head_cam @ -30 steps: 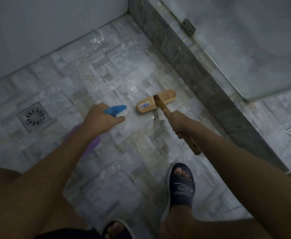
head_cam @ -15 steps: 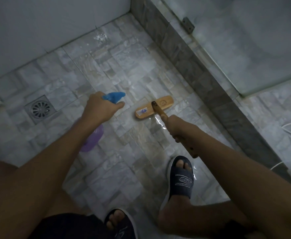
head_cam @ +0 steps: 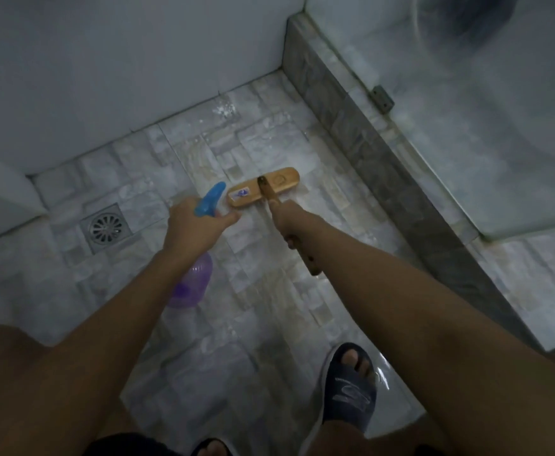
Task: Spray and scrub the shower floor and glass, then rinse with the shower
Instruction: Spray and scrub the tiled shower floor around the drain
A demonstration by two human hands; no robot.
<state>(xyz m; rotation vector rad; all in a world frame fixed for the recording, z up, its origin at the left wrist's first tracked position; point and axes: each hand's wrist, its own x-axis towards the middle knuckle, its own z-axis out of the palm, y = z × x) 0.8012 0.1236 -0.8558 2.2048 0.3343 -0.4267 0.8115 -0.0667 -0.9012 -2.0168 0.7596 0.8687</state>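
My left hand [head_cam: 194,228] grips a spray bottle [head_cam: 193,284] with a purple body and a blue nozzle [head_cam: 209,199] that points at the floor ahead. My right hand [head_cam: 286,218] holds the wooden handle of a scrub brush; its wooden head [head_cam: 263,191] lies flat on the wet grey tiled shower floor [head_cam: 256,143], just right of the nozzle. The handle's end [head_cam: 312,264] sticks out under my right forearm. The frosted glass panel [head_cam: 486,133] stands at the right on a dark stone kerb [head_cam: 368,149].
A square metal drain [head_cam: 105,228] sits in the floor at the left. White walls close the back and left. A metal hinge bracket [head_cam: 383,98] sits at the glass base. My feet in dark slippers [head_cam: 348,390] stand at the bottom.
The brush head has slid forward toward the back wall and corner. My left hand with the bottle moved forward alongside it. The view tilted up.
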